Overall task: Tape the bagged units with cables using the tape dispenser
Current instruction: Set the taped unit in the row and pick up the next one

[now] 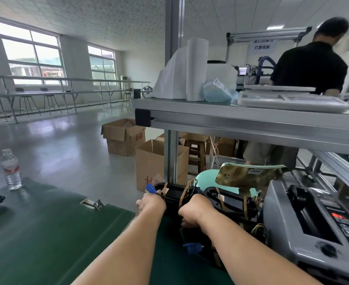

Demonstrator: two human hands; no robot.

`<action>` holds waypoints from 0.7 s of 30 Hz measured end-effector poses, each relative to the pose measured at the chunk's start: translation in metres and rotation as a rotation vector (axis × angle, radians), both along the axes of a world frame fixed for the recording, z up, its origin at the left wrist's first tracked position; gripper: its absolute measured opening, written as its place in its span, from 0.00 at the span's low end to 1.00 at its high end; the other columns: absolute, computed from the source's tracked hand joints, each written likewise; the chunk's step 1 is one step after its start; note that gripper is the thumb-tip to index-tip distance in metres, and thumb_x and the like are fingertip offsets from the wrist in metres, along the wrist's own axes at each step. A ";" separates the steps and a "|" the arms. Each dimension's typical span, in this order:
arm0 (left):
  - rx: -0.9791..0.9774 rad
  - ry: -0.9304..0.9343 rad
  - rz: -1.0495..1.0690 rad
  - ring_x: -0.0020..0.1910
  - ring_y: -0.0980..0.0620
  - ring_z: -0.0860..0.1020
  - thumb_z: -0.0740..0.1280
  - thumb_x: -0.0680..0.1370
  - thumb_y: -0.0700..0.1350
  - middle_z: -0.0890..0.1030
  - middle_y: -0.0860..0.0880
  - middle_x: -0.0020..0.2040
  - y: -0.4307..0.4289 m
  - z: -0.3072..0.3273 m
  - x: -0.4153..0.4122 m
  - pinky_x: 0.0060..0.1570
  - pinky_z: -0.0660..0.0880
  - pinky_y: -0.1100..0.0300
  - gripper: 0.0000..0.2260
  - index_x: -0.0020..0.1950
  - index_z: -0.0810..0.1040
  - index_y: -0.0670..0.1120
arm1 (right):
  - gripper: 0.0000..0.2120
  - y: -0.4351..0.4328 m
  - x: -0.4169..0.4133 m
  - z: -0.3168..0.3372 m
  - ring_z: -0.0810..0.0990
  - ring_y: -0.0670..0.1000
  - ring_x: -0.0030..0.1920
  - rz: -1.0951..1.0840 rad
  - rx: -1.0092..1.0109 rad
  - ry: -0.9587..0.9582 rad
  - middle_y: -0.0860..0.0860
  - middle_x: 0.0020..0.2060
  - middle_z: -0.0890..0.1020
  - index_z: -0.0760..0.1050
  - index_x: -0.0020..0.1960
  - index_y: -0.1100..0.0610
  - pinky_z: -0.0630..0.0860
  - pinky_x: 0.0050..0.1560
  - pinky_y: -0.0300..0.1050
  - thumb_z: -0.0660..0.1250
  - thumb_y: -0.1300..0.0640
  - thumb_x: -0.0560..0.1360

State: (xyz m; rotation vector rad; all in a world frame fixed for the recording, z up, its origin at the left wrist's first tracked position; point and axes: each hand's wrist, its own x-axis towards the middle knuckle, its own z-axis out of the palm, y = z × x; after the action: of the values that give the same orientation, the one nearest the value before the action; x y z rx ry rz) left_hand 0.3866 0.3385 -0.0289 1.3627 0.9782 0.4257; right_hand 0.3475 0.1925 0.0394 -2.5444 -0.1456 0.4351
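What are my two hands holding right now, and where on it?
Both grip the black unit: the left hand at its left end by the blue connector, the right hand farther right, below the coloured wires.

Room over the green table (36, 233) leftward — tape dispenser (313, 223) blocks the right, water bottle (11, 169) far left.

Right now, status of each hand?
Left hand: gripping the black bagged unit near its blue connector.
Right hand: gripping the same unit, fingers curled under it.
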 end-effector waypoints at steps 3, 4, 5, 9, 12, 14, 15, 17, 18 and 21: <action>-0.021 0.030 -0.138 0.53 0.45 0.77 0.57 0.83 0.41 0.76 0.40 0.64 -0.008 0.010 -0.005 0.54 0.75 0.54 0.17 0.71 0.71 0.37 | 0.12 -0.016 -0.024 -0.002 0.83 0.59 0.53 -0.151 0.333 -0.040 0.60 0.51 0.83 0.77 0.57 0.65 0.82 0.52 0.50 0.65 0.64 0.74; 0.028 0.030 -0.212 0.43 0.48 0.75 0.58 0.83 0.39 0.78 0.40 0.56 -0.013 0.010 -0.016 0.46 0.75 0.55 0.18 0.71 0.71 0.35 | 0.15 -0.023 -0.040 0.001 0.84 0.59 0.52 -0.175 0.412 -0.048 0.60 0.50 0.83 0.76 0.60 0.65 0.83 0.53 0.52 0.65 0.64 0.74; -0.012 -0.010 -0.179 0.35 0.51 0.70 0.59 0.82 0.38 0.76 0.43 0.46 -0.019 0.010 -0.032 0.40 0.73 0.56 0.18 0.70 0.71 0.34 | 0.18 -0.030 -0.056 0.005 0.85 0.56 0.50 -0.183 0.478 -0.051 0.57 0.49 0.83 0.75 0.64 0.64 0.84 0.50 0.49 0.65 0.63 0.75; -0.133 -0.214 -0.113 0.35 0.49 0.70 0.63 0.76 0.37 0.74 0.44 0.40 -0.063 0.017 -0.111 0.35 0.67 0.58 0.13 0.59 0.79 0.43 | 0.12 -0.059 -0.133 0.011 0.84 0.45 0.43 -0.131 0.693 -0.004 0.47 0.46 0.82 0.76 0.61 0.52 0.81 0.39 0.37 0.66 0.59 0.79; -0.058 -0.373 -0.201 0.41 0.52 0.78 0.67 0.77 0.37 0.82 0.47 0.46 -0.111 0.024 -0.186 0.43 0.74 0.56 0.08 0.53 0.82 0.46 | 0.05 -0.099 -0.187 0.009 0.85 0.47 0.45 -0.135 0.679 -0.045 0.47 0.45 0.85 0.78 0.49 0.47 0.82 0.48 0.40 0.68 0.57 0.78; -0.028 -0.451 -0.328 0.37 0.56 0.80 0.68 0.78 0.35 0.84 0.49 0.40 -0.149 0.037 -0.230 0.39 0.76 0.58 0.11 0.47 0.84 0.49 | 0.06 -0.135 -0.219 0.006 0.84 0.44 0.43 -0.167 0.690 -0.077 0.46 0.42 0.84 0.78 0.47 0.46 0.80 0.48 0.37 0.69 0.57 0.78; 0.000 -0.476 -0.420 0.35 0.59 0.80 0.67 0.78 0.34 0.85 0.51 0.38 -0.171 0.043 -0.246 0.37 0.77 0.60 0.12 0.45 0.85 0.50 | 0.06 -0.156 -0.233 0.008 0.83 0.43 0.42 -0.188 0.686 -0.100 0.45 0.41 0.84 0.78 0.46 0.46 0.80 0.48 0.36 0.70 0.58 0.78; 0.064 -0.503 -0.614 0.33 0.62 0.80 0.66 0.79 0.33 0.86 0.53 0.38 -0.217 0.056 -0.271 0.35 0.77 0.63 0.14 0.44 0.85 0.50 | 0.07 -0.197 -0.262 0.015 0.81 0.40 0.39 -0.242 0.678 -0.173 0.45 0.39 0.84 0.79 0.46 0.46 0.78 0.44 0.34 0.69 0.58 0.78; 0.077 -0.506 -0.694 0.34 0.62 0.80 0.65 0.79 0.33 0.86 0.54 0.39 -0.239 0.062 -0.279 0.37 0.77 0.62 0.14 0.44 0.85 0.51 | 0.07 -0.217 -0.275 0.020 0.81 0.39 0.38 -0.264 0.669 -0.217 0.45 0.38 0.85 0.80 0.46 0.46 0.77 0.42 0.33 0.69 0.58 0.77; 0.090 -0.474 -0.865 0.36 0.61 0.81 0.65 0.80 0.37 0.85 0.55 0.39 -0.296 0.077 -0.292 0.39 0.75 0.62 0.12 0.46 0.84 0.52 | 0.08 -0.272 -0.307 0.035 0.82 0.38 0.42 -0.334 0.608 -0.382 0.39 0.41 0.85 0.81 0.47 0.42 0.74 0.42 0.30 0.68 0.56 0.78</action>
State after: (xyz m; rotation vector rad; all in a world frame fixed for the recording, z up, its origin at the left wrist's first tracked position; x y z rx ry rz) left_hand 0.0949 0.0430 0.0480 1.5284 -0.0574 0.1115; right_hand 0.0406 -0.0790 0.0740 -1.9669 0.0111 -0.2074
